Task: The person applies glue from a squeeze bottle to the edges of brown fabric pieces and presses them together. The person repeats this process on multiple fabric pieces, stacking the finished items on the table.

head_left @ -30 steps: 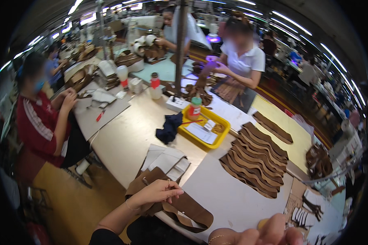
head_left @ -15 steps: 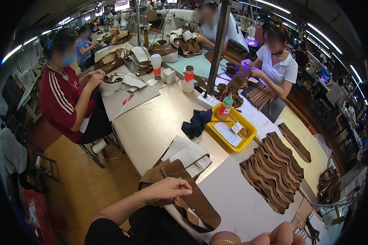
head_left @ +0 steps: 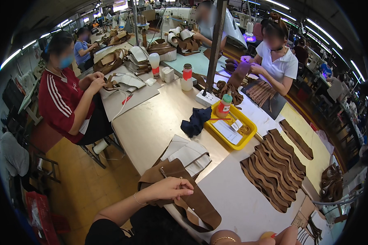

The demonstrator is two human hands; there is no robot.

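My left hand [head_left: 170,190] rests over a broad brown strip [head_left: 198,206] at the table's near edge. Its fingers are curled in, with thumb and fingertips drawn together; whatever they might hold does not show. A small silvery piece [head_left: 163,172] lies on the brown material just beyond the knuckles. The strip's end bends over at the edge, showing a pale underside. Behind it lie several off-white pieces [head_left: 191,154], layered on brown ones. My right hand [head_left: 284,237] is low at the picture's bottom edge, mostly cut off, so its grip is hidden.
Overlapping brown strips [head_left: 274,169] lie to the right. A yellow tray [head_left: 249,136] holds a green-capped bottle [head_left: 224,107], paper and rubber bands. Beside it are a dark blue cloth [head_left: 195,122] and a power strip [head_left: 207,98]. A metal post [head_left: 216,49] rises mid-table. Co-workers sit around.
My right hand has dropped lower, so less of its fingers shows. My left hand and the brown strip stay nearly the same. The view has shifted slightly.
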